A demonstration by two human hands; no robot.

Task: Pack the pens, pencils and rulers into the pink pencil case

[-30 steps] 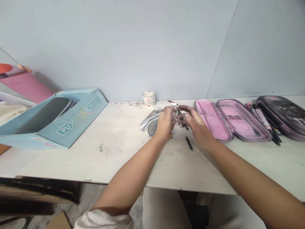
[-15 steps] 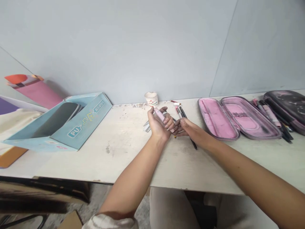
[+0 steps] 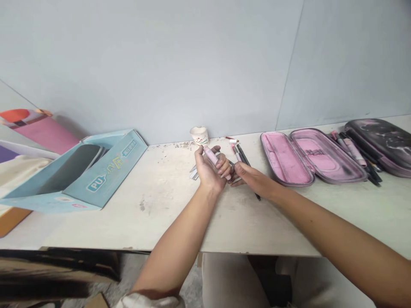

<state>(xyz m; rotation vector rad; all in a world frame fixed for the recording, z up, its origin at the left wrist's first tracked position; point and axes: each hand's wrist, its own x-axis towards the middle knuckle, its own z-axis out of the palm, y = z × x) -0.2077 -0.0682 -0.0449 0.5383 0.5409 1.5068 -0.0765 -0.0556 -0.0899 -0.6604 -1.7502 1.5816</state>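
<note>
My left hand (image 3: 210, 171) is closed around a pale pink, marker-like stick (image 3: 211, 155), which slants from upper left to lower right. My right hand (image 3: 245, 173) is right beside it, its fingers curled together by the stick's lower end. What those fingers hold, if anything, is hidden. Just past my right hand several pens (image 3: 243, 155) lie on the table, one dark end showing below the hand. A ruler-like grey strip (image 3: 194, 173) shows partly behind my left hand.
A paper cup (image 3: 199, 135) stands near the wall among scattered shavings. On the right lie an open pink pencil case (image 3: 287, 160), several pens and markers (image 3: 355, 152) and a dark case (image 3: 382, 143). A blue box (image 3: 105, 175) with a dark case inside sits left on the white table (image 3: 173, 201).
The view has shifted slightly, so the things on the table appear a little further left. Both hands keep nearly the same pose, and the pink stick stays in my left hand.
</note>
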